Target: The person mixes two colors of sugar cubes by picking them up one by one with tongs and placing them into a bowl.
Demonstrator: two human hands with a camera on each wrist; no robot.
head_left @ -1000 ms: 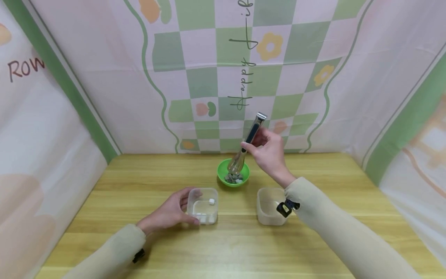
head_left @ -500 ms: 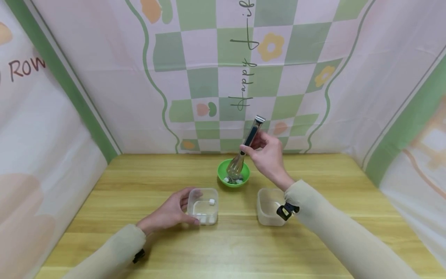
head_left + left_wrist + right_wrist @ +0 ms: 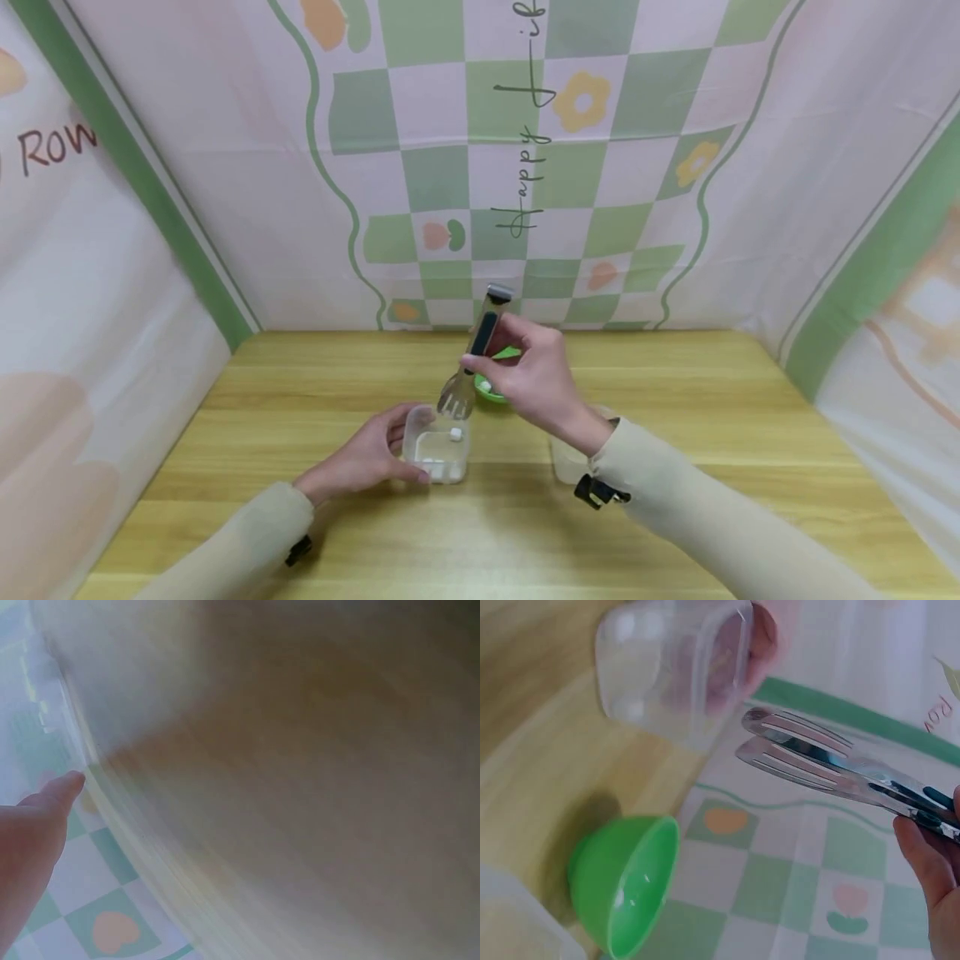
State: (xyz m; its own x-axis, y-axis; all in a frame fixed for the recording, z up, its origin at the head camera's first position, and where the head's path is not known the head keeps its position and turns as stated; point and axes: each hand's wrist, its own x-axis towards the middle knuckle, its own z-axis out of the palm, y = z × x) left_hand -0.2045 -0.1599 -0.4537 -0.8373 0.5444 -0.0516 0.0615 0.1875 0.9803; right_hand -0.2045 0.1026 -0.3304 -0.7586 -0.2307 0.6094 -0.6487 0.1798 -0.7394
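Observation:
My left hand (image 3: pixel 363 450) holds a clear square plastic container (image 3: pixel 450 452) by its left side, thumb at the near corner. One white cube (image 3: pixel 456 434) shows higher up inside it, and several more lie along its near side. With thumb and fingers my right hand (image 3: pixel 536 371) grips metal tongs (image 3: pixel 456 398) with dark grip strips. They slant down, their slotted heads right at the container's far rim. In the right wrist view the tong heads (image 3: pixel 795 754) stand slightly apart with nothing visible between them. The left wrist view shows only part of the left hand (image 3: pixel 37 840).
Behind the right hand sits a green bowl (image 3: pixel 491 392), mostly hidden, with a white cube showing in it. A second clear container (image 3: pixel 567 458) stands under the right forearm, partly covered by it. A patterned cloth wall (image 3: pixel 435 179) closes off the table's (image 3: pixel 337 367) back edge.
My right hand has carried the tongs out of the green bowl, left and nearer, to the left container. A white cube now shows at the bowl's left. My left hand has stayed still.

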